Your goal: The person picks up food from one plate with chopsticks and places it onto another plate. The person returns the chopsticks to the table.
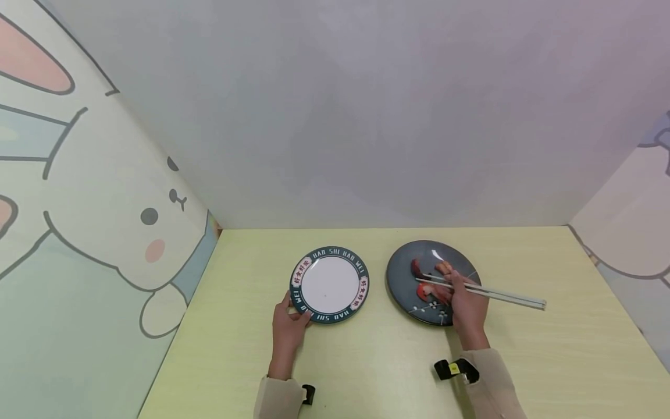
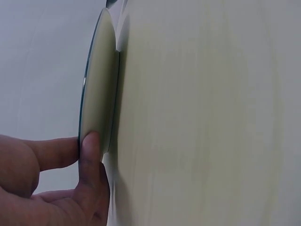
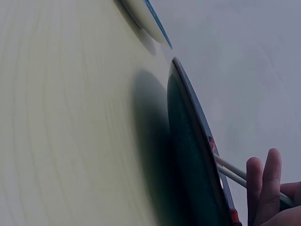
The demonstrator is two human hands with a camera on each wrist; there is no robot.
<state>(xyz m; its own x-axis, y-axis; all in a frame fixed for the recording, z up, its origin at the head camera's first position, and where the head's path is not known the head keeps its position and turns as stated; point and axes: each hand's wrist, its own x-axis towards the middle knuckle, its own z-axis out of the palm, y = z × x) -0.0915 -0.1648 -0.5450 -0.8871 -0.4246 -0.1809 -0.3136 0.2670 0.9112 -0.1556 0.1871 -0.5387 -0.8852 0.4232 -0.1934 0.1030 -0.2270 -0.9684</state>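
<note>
On the left, my left hand (image 1: 289, 330) grips the near-left rim of a white plate (image 1: 330, 285) with a dark green lettered border. In the left wrist view, thumb and fingers pinch the edge of this plate (image 2: 99, 89). My right hand (image 1: 470, 305) holds a pair of pale chopsticks (image 1: 508, 297) over a dark blue-grey plate (image 1: 400, 285) with a flower pattern. Their tips reach between a dark red piece (image 1: 416, 267) and a red-and-white piece (image 1: 424, 291). A brownish piece (image 1: 444, 267) lies farther back. Whether the chopsticks touch any piece I cannot tell.
Both plates stand on a pale yellow wooden table (image 1: 366, 366), with a gap between them. A plain wall (image 1: 366, 116) rises behind its far edge. At the left is a wall with a rabbit drawing (image 1: 104, 215). Dark straps with small devices (image 1: 455, 369) sit at the wrists.
</note>
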